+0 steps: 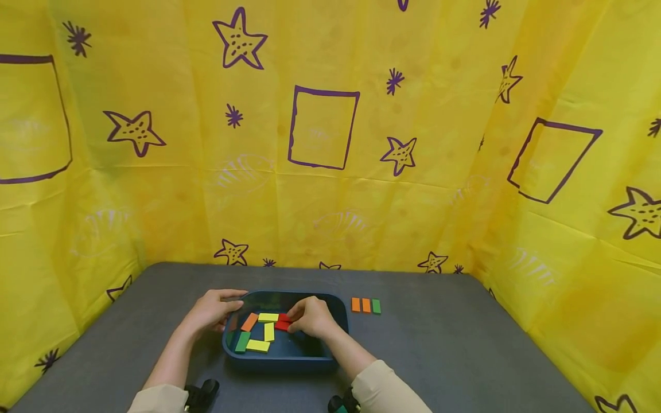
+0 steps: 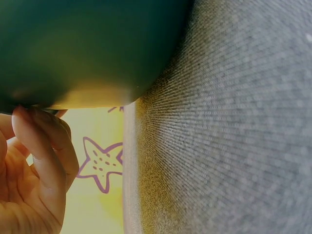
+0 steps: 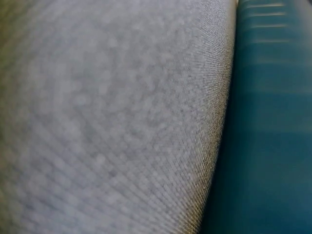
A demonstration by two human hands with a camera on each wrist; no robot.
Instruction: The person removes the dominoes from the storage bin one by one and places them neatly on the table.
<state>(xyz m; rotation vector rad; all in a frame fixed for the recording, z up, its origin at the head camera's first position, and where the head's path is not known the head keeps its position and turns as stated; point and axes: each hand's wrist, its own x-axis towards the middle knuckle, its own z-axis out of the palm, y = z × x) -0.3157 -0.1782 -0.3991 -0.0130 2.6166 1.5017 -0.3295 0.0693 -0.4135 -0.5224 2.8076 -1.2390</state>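
A dark blue tray (image 1: 281,363) stands on the table, with flat coloured blocks lying in it. At its far left corner my left hand (image 1: 212,310) holds the rim; in the left wrist view the fingers (image 2: 41,146) curl up against the wall. Inside the tray my right hand (image 1: 312,318) pinches a red block (image 1: 282,326) between thumb and fingers, and another red block (image 1: 282,316) lies right behind it. Near these are three yellow blocks (image 1: 269,332), an orange block (image 1: 249,322) and a green block (image 1: 242,342). The right wrist view shows no hand.
Right of the tray, two orange blocks (image 1: 366,305) and one green block (image 1: 376,307) stand in a row on the grey table (image 1: 439,344). A yellow curtain (image 1: 330,229) with purple stars closes off the back and both sides.
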